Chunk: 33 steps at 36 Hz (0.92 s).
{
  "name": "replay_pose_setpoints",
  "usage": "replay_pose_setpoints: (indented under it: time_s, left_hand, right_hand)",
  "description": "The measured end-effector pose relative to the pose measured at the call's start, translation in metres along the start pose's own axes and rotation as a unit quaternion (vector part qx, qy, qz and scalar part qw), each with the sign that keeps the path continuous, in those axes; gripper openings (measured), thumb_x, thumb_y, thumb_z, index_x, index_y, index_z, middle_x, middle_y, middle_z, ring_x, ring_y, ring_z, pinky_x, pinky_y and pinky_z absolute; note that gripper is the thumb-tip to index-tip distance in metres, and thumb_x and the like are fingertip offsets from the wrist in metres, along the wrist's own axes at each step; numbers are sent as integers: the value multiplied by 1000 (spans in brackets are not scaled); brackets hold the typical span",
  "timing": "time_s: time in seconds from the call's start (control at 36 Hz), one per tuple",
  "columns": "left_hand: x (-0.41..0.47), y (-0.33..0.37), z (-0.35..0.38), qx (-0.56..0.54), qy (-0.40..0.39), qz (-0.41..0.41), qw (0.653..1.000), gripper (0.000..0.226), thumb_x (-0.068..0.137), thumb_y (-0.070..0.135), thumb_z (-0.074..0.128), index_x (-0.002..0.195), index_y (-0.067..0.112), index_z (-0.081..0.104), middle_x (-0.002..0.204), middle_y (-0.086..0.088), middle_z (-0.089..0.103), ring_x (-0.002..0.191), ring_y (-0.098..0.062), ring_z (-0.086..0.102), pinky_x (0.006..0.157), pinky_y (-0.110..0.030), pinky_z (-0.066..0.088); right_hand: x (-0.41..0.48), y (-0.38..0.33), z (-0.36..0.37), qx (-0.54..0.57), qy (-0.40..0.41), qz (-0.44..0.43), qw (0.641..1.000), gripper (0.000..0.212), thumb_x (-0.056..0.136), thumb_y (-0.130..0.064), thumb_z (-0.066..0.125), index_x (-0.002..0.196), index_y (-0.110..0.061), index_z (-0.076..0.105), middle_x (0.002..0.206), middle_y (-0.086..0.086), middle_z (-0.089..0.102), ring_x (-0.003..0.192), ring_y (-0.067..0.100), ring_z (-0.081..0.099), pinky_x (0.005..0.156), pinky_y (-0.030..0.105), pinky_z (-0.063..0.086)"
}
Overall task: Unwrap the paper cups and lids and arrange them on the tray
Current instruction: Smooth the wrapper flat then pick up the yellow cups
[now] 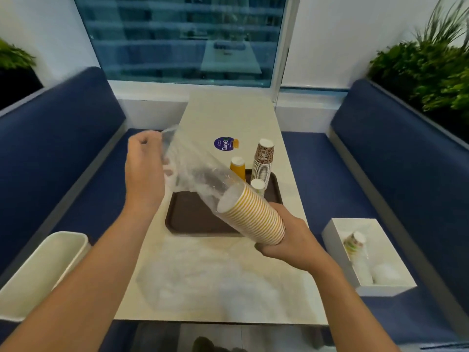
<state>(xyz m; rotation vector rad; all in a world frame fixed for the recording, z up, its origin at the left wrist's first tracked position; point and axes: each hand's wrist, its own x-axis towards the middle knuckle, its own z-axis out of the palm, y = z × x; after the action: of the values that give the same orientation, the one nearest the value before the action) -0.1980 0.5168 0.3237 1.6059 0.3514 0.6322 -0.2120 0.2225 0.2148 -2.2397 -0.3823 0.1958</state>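
Our right hand [288, 238] curls around the wide end of a stack of yellow-striped cups [253, 219], holding it tilted above the near right corner of the brown tray [193, 219]. Our left hand [144, 168] is closed on the far end of the clear plastic sleeve [193, 168], raised to the upper left; the sleeve covers only the narrow end of the stack, and most of the cups are bare. On the far right part of the tray stand three upside-down stacks: an orange one [238, 166], a tall brown patterned one [264, 161] and a short pale one [257, 186] in front of them. The tray lies on a pale table [228, 115] bearing a round purple sticker [224, 143], with crumpled clear plastic [215, 283] on the near part. On the blue bench to our right, a white box [385, 288] holds more wrapped cups [354, 242]; a white bin [63, 235] sits on the bench to our left.
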Motion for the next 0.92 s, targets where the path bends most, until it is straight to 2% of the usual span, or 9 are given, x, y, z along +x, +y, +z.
replay_pose_setpoints:
  time_s: [0.14,0.31,0.42,0.5,0.56,0.61,0.67,0.81,0.92]
  left_hand:
    - [-32,-8,11,205,-160,152,954,76,77,53,88,135,42,40,106,13,60,89,-4,62,74,-21,52]
    - [-18,4,9,241,-197,117,943,19,87,38,81,104,35,75,89,13,74,82,-5,69,82,-30,60]
    - [-10,14,-2,228,-207,164,937,12,85,39,83,93,31,78,84,9,69,79,-16,64,79,-45,60]
    - [-20,15,7,-4,-136,104,985,13,96,36,74,108,30,73,86,5,65,79,-20,59,81,-44,56]
    - [-34,12,23,-222,-117,-10,968,58,83,52,81,133,34,58,99,5,62,88,-13,60,83,-35,53]
    - [-51,-2,44,-253,-169,-100,947,115,53,68,93,151,43,36,127,-1,62,111,-21,67,91,-41,57]
    - [-74,-17,67,-216,-271,-90,934,132,46,62,99,155,46,27,143,-4,61,128,-30,64,96,-52,57]
    - [-97,-10,106,-189,-235,-11,953,79,57,37,96,116,72,57,131,10,68,122,-24,68,92,-45,60]
    - [-90,-5,113,-226,-217,-63,947,63,62,37,92,119,48,70,123,-4,74,112,-30,73,90,-51,61]
  right_hand:
    - [-8,5,-15,4,-3,3,1000,90,69,-33,92,139,-49,38,112,-23,63,99,3,67,75,23,62]
    - [-20,20,-33,-2,-24,20,1000,86,71,-37,91,132,-59,34,115,-27,60,103,1,63,74,16,58]
    - [-27,28,-40,3,-33,32,999,76,73,-36,90,122,-58,36,116,-24,59,103,2,62,73,12,55]
    - [-27,28,-39,41,-22,32,998,77,72,-37,92,125,-55,41,114,-25,61,105,-4,61,76,14,55]
    - [-26,26,-37,79,0,25,997,80,70,-39,93,131,-52,43,117,-26,62,110,-5,61,80,19,57]
    - [-24,18,-34,116,10,16,993,82,72,-38,93,134,-52,42,121,-29,60,115,-4,59,84,22,58]
    - [-22,5,-30,143,-5,-2,990,83,72,-35,93,136,-51,42,121,-30,59,116,-4,58,88,23,57]
    - [-23,-5,-12,224,-55,-23,973,101,72,-16,94,149,-42,35,133,-20,60,125,8,60,99,30,55]
    - [-27,-5,-4,229,-15,23,973,86,73,-26,94,134,-54,42,119,-23,64,111,1,63,83,20,56]
